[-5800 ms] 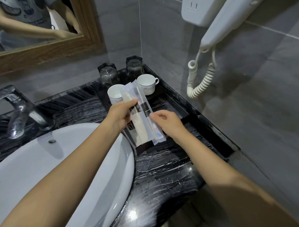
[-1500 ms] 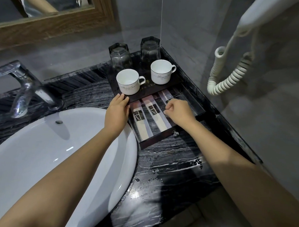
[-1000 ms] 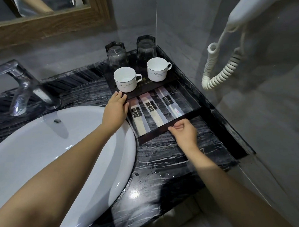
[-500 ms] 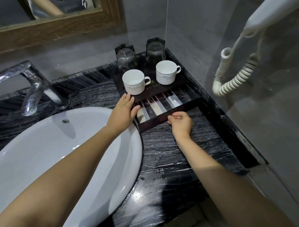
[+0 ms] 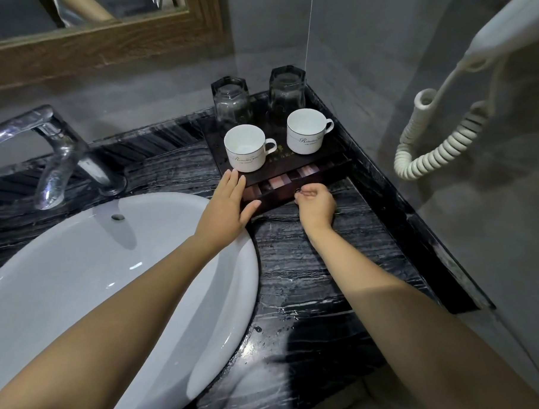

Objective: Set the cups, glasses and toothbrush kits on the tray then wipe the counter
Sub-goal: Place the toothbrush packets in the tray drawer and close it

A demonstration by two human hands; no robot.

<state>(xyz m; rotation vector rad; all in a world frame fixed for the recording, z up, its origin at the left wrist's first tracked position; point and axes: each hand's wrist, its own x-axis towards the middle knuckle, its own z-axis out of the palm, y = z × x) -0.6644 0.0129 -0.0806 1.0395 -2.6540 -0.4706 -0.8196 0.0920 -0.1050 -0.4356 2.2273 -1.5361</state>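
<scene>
1. Judged risk: the drawer (image 5: 295, 189) at the front of the tray (image 5: 327, 154), just above the frame's middle, is almost shut, with only short ends of the toothbrush kits (image 5: 307, 171) showing in the gap. If a packet rides up or lies askew, the drawer edge could crease it or jam on it
2. A hard shove could also slide the whole tray toward the wall and rattle the two white cups (image 5: 245, 148) and the two upturned glasses (image 5: 231, 99) standing behind them in the upper middle of the frame
3. The counter (image 5: 311, 264) in the lower middle shows water drops and is not yet wiped; a wet arm resting there could spread the water toward the tray
4. The left hand (image 5: 225, 206) lies flat, palm down, at the tray's left front corner, fingers straight and close together, thumb out along the drawer's front; I judge it steadies the tray
5. The right hand (image 5: 316, 204) is curled at the drawer's front, just right of the frame's middle, knuckles up; its fingertips (image 5: 301, 192) are bunched at a small knob, but whether they pinch it or only push I cannot tell
6. Both forearms reach up from the bottom corners, the left one crossing over the white sink (image 5: 80, 274)
</scene>
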